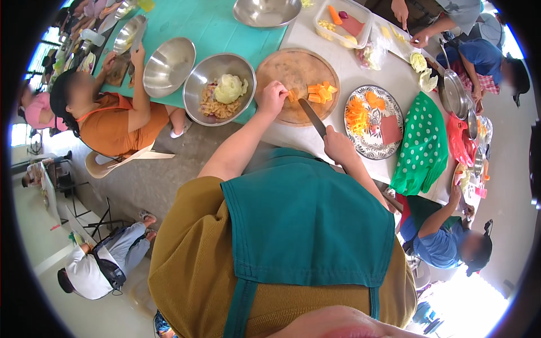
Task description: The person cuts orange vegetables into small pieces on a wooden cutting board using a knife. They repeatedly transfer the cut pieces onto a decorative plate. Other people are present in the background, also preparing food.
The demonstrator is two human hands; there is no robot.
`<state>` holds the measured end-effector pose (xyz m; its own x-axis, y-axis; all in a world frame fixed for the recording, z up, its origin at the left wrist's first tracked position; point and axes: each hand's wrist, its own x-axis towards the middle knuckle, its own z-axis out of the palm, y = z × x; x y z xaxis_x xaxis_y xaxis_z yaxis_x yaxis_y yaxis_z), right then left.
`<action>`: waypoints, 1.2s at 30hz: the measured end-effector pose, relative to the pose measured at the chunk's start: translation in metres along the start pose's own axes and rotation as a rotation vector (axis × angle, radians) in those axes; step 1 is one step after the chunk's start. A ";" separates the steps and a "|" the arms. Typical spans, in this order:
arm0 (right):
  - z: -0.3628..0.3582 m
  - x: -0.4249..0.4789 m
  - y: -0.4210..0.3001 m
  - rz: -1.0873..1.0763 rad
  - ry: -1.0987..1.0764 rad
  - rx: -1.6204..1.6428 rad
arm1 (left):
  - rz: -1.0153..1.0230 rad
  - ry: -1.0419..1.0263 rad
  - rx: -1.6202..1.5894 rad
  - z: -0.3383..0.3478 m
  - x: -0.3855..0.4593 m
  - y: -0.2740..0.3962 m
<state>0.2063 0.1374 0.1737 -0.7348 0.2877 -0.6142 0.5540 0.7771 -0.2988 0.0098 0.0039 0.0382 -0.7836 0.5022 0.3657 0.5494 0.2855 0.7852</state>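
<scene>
My right hand grips the handle of a kitchen knife. Its blade lies over a round wooden cutting board, the tip close to some small carrot pieces. The bent fingertips of my left hand pinch at those pieces, on the board's left part. Further right on the board sits a pile of cut carrot chunks. Just right of the board, a patterned plate carries shredded carrot, carrot slices and a pink slab of meat.
Left of the board stands a steel bowl with cabbage and light-brown chunks; another steel bowl adjoins it. A plastic container of vegetables is behind. A green dotted cloth lies right. Co-workers sit on the left and right.
</scene>
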 end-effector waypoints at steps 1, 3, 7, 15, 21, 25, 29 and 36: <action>0.002 0.005 0.002 -0.027 0.051 -0.015 | -0.009 0.001 -0.005 -0.001 0.001 0.003; 0.003 0.019 -0.006 -0.034 0.052 -0.037 | -0.022 -0.013 0.001 0.000 0.002 0.003; 0.004 0.037 -0.018 -0.075 0.097 -0.085 | -0.005 -0.001 -0.008 0.002 0.001 0.000; 0.006 0.036 -0.029 -0.085 0.101 -0.133 | 0.034 0.013 0.034 0.004 0.002 -0.003; 0.024 0.017 -0.003 -0.083 0.079 -0.132 | 0.040 0.018 0.021 0.006 0.001 -0.006; -0.004 -0.010 0.005 0.007 -0.110 0.071 | 0.049 0.013 -0.005 0.003 0.001 -0.007; -0.008 0.002 0.000 -0.009 -0.016 0.148 | 0.009 0.005 -0.001 0.003 0.001 -0.006; 0.005 0.037 -0.023 -0.072 0.061 0.029 | -0.029 0.007 0.028 0.004 0.001 -0.005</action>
<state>0.1685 0.1278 0.1546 -0.7950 0.2663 -0.5450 0.5096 0.7805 -0.3620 0.0070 0.0065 0.0325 -0.8014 0.4873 0.3468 0.5344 0.3230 0.7811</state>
